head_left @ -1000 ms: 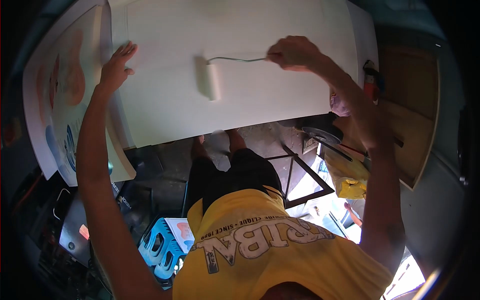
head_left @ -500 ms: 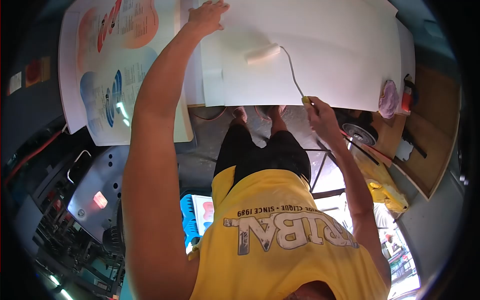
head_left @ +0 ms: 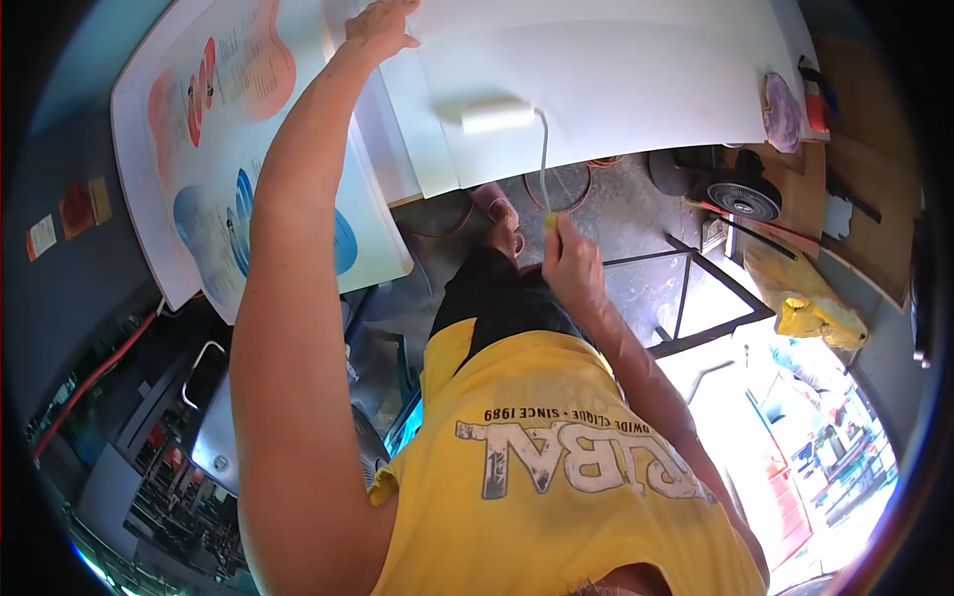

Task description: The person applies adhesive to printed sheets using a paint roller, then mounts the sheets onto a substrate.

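My right hand (head_left: 574, 260) is closed round the handle of a paint roller (head_left: 499, 116), whose pale sleeve lies against a large white sheet (head_left: 616, 84). A bent metal rod joins the sleeve to the handle. Near the top, my left hand (head_left: 381, 30) rests on the sheet's left part with its fingers apart and holds nothing. Left of that hand lies a printed panel (head_left: 268, 149) with red and blue shapes and small text.
A purple cloth-like item (head_left: 782, 112) sits at the sheet's right end. Below on the floor are a black fan (head_left: 743, 197), a dark metal frame (head_left: 686, 298) and a yellow bag (head_left: 810, 308). Brown boards (head_left: 874, 179) stand at the right.
The roller and my right hand have moved left. My left hand has shifted slightly up and left. The camera view has tilted, so more of the floor at the right shows.
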Demonstrator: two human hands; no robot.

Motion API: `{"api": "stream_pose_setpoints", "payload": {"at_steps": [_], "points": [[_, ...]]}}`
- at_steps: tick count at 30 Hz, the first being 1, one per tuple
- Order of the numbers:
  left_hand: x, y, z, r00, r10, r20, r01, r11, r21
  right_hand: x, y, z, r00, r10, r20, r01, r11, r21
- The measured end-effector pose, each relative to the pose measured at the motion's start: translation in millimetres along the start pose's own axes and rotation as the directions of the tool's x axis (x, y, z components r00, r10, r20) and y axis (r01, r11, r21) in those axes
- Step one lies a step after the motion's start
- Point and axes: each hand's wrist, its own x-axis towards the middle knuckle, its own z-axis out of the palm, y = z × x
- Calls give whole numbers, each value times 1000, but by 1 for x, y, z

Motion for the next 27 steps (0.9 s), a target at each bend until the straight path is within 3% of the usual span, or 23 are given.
{"api": "stream_pose_setpoints", "payload": {"at_steps": [5, 8, 10, 12, 14, 15, 16, 17, 19, 21, 22, 27], "points": [[7, -16, 15, 997, 68, -46, -70, 997, -36, -90, 17, -1, 991, 121, 56, -127, 986, 107], [21, -24, 21, 996, 80, -35, -81, 996, -32, -120, 39, -21, 993, 91, 79, -101, 985, 139], [19, -21, 20, 995, 85, -44, -88, 994, -65, -115, 60, -46, 999, -41, 27, 38, 993, 108], [17, -25, 21, 993, 98, -61, -105, 988, -112, -89, 85, -75, 977, -210, -18, 209, 977, -46], [14, -21, 16, 997, 72, -15, -74, 989, -129, -41, 94, -108, 975, -222, 20, 222, 962, -160], [15, -19, 14, 998, 62, 4, -60, 989, -138, -12, 79, -127, 977, -207, 54, 214, 951, -222], [15, -19, 14, 998, 67, -7, -67, 993, -96, 18, 81, -135, 943, -308, 125, 332, 883, -331], [12, -17, 16, 997, 76, -21, -77, 995, -57, 44, 48, -147, 941, -279, 193, 334, 864, -376], [10, -10, 12, 996, 85, -16, -85, 996, -8, 94, 47, -140, 843, -468, 264, 537, 758, -371], [9, -9, 10, 997, 72, 25, -72, 997, 13, 137, 23, -135, 785, -401, 472, 611, 629, -481], [9, -9, 12, 997, 72, 15, -73, 997, 21, 155, 8, -134, 778, -341, 528, 601, 650, -465], [1, -3, 8, 998, 69, 12, -69, 997, 31, 205, 6, -125, 711, -348, 611, 660, 632, -407]]}}
